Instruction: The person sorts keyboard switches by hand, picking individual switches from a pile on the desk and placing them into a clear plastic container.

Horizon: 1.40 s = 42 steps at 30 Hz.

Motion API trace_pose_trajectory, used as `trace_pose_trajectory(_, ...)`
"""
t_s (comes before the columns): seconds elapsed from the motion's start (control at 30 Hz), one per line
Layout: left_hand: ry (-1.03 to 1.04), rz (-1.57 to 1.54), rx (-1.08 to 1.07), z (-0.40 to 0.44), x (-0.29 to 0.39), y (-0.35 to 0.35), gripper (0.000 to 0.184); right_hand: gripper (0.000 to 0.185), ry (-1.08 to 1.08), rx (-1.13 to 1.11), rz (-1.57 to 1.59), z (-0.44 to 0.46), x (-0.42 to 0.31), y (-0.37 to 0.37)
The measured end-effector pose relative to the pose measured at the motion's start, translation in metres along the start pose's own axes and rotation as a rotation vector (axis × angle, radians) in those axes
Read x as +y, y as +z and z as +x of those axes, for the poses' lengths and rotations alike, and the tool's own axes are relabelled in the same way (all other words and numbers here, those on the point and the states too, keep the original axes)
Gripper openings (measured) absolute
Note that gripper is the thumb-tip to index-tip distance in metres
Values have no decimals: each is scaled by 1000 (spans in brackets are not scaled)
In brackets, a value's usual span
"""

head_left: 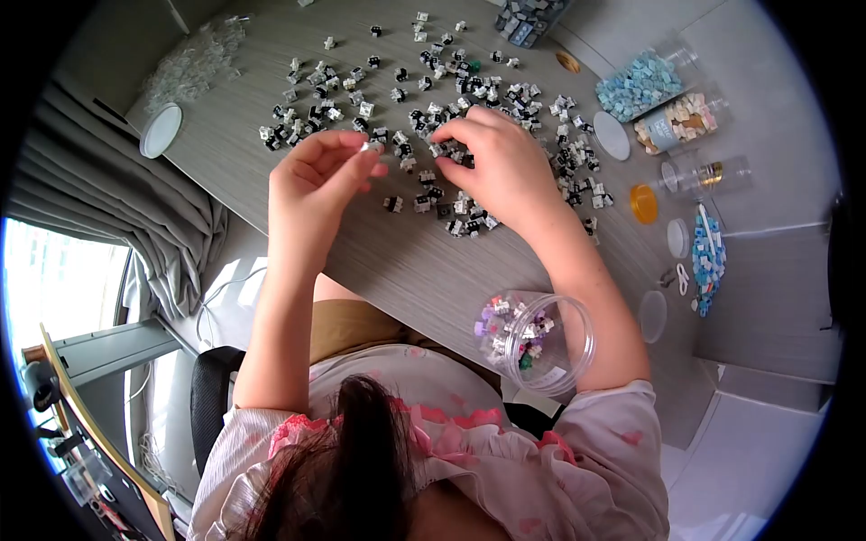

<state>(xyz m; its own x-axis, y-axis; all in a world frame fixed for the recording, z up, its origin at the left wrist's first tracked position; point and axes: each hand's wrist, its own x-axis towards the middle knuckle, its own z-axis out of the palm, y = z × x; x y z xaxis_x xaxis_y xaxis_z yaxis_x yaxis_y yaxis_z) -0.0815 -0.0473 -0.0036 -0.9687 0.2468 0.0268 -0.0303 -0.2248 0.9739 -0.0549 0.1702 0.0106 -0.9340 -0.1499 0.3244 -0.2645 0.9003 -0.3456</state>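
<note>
My left hand (327, 173) is raised over the grey desk, with a small white piece (371, 147) pinched between thumb and fingers. To its right, my right hand (494, 160) reaches into the spread of small black-and-white switch-like pieces (322, 110). Its thumb and index finger curve around a few pieces, and whether they grip one is hard to tell. More of these pieces lie beneath and around both hands. Near my right forearm, a clear round jar (552, 344) lies on its side with purple, white and green pieces inside.
Clear pieces (194, 68) and a white lid (161, 131) occupy the far left. Along the right stand containers of blue pieces (642, 84) and beige pieces (687, 122), an orange lid (643, 204), clear lids (653, 316) and a blue-and-white bundle (709, 261).
</note>
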Motion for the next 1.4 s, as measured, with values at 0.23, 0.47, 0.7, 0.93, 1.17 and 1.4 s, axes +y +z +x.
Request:
trace_pose_trajectory(0.23, -204, -480, -48, 11, 1, -13, 29, 18, 32, 48, -18, 1, 2, 4)
trace_pose_trajectory(0.47, -205, -459, -16, 12, -2, -10, 14, 17, 202, -41, 175, 6, 9, -5)
trace_pose_trajectory(0.7, -34, -202, -19, 5, -11, -3, 13, 21, -134, 194, -12, 9, 13, 19)
trace_pose_trajectory(0.93, -26, -49, 2, 0, -12, 1, 15, 16, 428, 22, 896, 13, 16, -2)
trace_pose_trajectory(1.17, -26, 7, -12, 1, -12, 1, 14, 19, 704, -23, 1486, 19, 24, -5)
trace_pose_trajectory(1.4, -33, 61, -9, 0, -10, 1, 14, 29, 123, -194, 189, 30, 2, -23)
